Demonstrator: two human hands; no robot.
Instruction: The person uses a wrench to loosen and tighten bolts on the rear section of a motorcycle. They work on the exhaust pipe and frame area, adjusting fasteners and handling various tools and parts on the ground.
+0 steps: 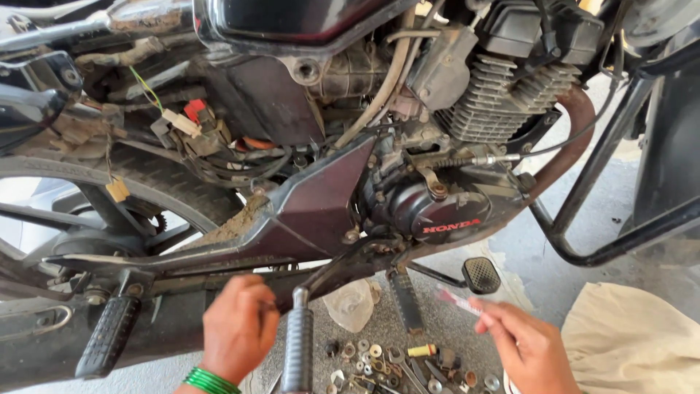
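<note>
My left hand point(239, 326) is closing on the frame just left of the upright kick lever point(297, 343); right hand point(526, 344) is pinching a small tube point(458, 300).

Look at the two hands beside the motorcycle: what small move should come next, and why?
Probably bring the right hand with its small red-and-clear tube in toward the left hand. The left hand is closed at the frame beside the kick lever, while the right holds the tube out in the air above the loose washers and bolts on the ground, not yet at the bike.
</note>
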